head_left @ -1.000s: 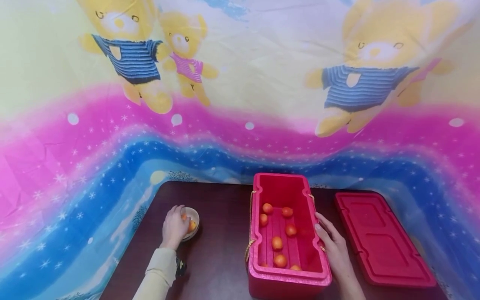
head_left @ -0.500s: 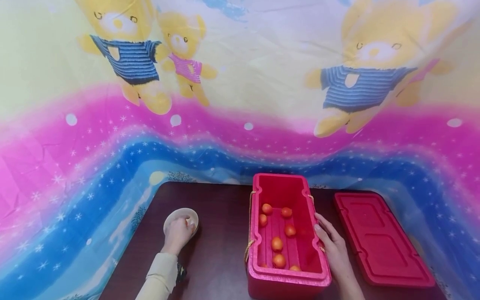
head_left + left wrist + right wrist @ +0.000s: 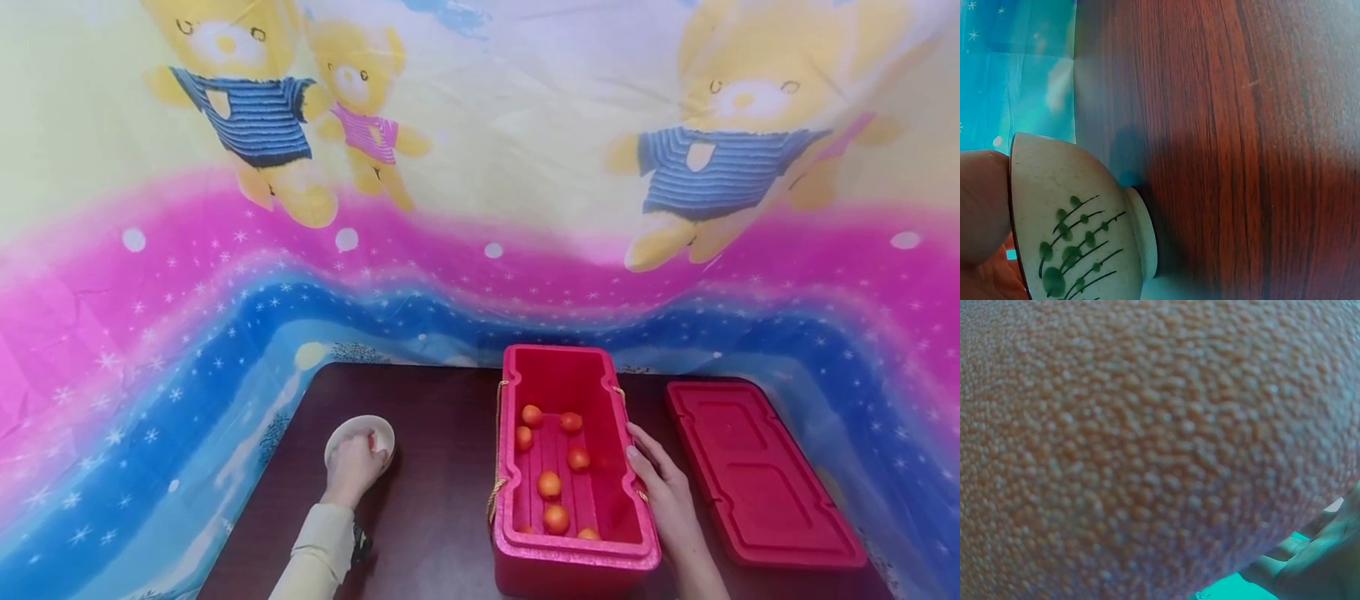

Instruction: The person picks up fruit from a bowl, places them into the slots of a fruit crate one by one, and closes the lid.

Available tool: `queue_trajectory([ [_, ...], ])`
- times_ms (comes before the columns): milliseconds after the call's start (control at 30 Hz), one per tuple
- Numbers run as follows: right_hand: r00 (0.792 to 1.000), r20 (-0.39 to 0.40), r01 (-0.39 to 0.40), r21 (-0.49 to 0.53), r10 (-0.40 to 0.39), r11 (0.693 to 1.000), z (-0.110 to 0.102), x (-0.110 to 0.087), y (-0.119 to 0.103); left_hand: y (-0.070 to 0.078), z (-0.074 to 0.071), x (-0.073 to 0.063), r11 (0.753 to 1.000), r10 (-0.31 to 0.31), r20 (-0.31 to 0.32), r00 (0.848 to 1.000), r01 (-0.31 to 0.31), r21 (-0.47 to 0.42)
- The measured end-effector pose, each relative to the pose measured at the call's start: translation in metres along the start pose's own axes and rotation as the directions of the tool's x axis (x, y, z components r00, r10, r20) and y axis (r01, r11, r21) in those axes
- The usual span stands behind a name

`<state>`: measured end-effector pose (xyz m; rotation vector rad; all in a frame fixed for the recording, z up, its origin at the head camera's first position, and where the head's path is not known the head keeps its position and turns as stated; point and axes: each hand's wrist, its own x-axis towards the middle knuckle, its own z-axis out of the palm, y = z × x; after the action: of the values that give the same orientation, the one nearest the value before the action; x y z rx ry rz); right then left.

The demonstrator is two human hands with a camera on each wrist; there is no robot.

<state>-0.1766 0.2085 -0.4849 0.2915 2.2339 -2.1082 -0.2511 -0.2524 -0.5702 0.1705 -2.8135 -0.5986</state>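
My left hand (image 3: 354, 468) reaches over the rim of a small bowl (image 3: 335, 433) with its fingers curled down inside. A bit of orange fruit (image 3: 372, 440) shows between thumb and fingers, pinched there. In the left wrist view the bowl (image 3: 1079, 212) is cream with painted green sprigs, and the thumb side (image 3: 982, 200) overhangs its rim. My right hand (image 3: 667, 492) rests straight fingers and thumb against the right side of a red box (image 3: 577, 557). Several small orange fruits (image 3: 556, 519) lie on the box floor. The box's pebbled wall (image 3: 1147, 437) fills most of the right wrist view.
A red lid (image 3: 772, 479) with raised panels lies flat to the right of the box. Gold cord (image 3: 495, 492) hangs along the box's sides. The dark wood table (image 3: 435, 467) ends at a bear-printed cloth backdrop (image 3: 465, 275).
My left hand has moved from the bowl's left edge into its middle, covering the fruit seen there a second ago. The right hand and the box stay in place.
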Motion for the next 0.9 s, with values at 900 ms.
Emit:
queue_trajectory([
  [900,1.0,0.008,-0.005,-0.027,0.005,1.0,0.0,0.001,-0.001,0.01,0.014,-0.005,0.984,0.179,-0.133,0.975,-0.174,0.043],
])
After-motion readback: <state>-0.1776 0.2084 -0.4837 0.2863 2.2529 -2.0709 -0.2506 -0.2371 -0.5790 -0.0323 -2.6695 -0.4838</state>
